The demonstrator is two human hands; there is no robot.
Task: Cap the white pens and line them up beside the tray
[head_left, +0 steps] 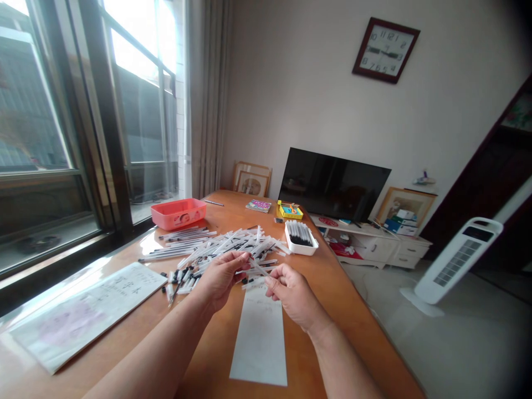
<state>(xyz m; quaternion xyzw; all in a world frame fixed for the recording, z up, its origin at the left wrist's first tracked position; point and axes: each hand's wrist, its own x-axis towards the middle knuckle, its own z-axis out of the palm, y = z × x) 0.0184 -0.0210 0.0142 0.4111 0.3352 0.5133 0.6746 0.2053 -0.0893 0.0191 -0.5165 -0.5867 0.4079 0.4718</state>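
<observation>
Over the near edge of a loose pile of white pen parts (233, 244), my two hands hold a thin whitish pen (259, 267) between them. My left hand (222, 277) pinches its far left end with thumb and fingertips. The other end sits in the closed fingers of my right hand (291, 288), which cover part of it. Beneath lies a long sheet of white paper (260, 338). Short black and white pieces, seemingly caps (187, 279), lie beside my left hand. Several longer pens (170, 251) rest in a loose row at the pile's left.
A white tray (313, 247) of upright-leaning pens stands right of the pile, a red plastic basket (178, 215) back left. A writing pad (91, 313) lies left on the brown table (357, 354). Farther back are a booklet (258, 205) and a yellow box (291, 211).
</observation>
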